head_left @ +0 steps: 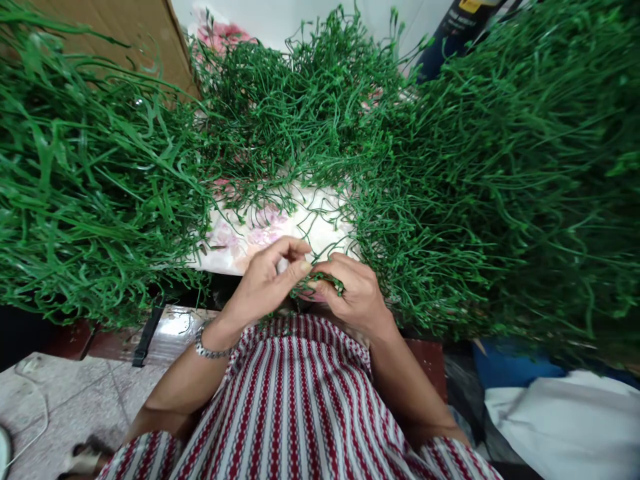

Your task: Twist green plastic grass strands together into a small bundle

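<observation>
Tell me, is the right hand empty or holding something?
Holding something: the right hand is curled, with green stems showing inside its grip.

My white garment (pixel 300 407) has patterned red stripes and matching sleeves (pixel 153 455); a silver-coloured link band (pixel 209 352) circles my left wrist (pixel 223 329).

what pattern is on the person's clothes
Red and white striped clothes, clearest in the head view.
</observation>
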{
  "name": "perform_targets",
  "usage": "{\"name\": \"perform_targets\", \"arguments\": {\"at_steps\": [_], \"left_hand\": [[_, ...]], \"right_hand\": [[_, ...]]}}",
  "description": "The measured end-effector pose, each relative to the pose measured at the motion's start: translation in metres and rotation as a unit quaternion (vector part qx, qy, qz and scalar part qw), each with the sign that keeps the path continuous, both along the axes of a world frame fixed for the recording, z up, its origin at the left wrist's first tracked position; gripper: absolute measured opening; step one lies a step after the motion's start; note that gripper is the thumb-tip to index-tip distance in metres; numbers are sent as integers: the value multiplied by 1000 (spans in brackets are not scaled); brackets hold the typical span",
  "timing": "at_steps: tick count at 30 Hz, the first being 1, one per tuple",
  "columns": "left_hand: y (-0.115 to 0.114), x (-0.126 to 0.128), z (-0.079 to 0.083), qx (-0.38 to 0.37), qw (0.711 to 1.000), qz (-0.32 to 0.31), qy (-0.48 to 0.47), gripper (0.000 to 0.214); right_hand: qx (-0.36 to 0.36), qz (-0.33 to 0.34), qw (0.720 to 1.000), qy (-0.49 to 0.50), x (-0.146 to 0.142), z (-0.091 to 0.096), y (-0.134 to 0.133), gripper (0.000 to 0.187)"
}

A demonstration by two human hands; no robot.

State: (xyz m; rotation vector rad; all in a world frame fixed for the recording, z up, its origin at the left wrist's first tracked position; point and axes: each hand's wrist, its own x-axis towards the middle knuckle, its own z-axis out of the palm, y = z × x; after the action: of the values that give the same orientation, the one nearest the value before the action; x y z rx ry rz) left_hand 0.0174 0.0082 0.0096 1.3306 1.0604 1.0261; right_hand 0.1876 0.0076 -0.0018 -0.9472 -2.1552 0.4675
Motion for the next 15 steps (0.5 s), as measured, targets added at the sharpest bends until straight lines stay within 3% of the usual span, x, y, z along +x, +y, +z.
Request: {"name": "perform_targets", "arguments": {"at_steps": [3, 9, 15], "left_hand": [[-9, -5, -3, -34, 996, -67, 40, 15], [-11, 0, -8, 19, 1000, -4, 17, 17], [-13, 0, -2, 11, 992, -68, 101, 7]], "right_hand": [[20, 9, 999, -26, 2, 3, -1, 11], [-28, 25, 999, -39, 3, 5, -1, 13], [-74, 46, 996, -15, 7, 8, -2, 19]]}}
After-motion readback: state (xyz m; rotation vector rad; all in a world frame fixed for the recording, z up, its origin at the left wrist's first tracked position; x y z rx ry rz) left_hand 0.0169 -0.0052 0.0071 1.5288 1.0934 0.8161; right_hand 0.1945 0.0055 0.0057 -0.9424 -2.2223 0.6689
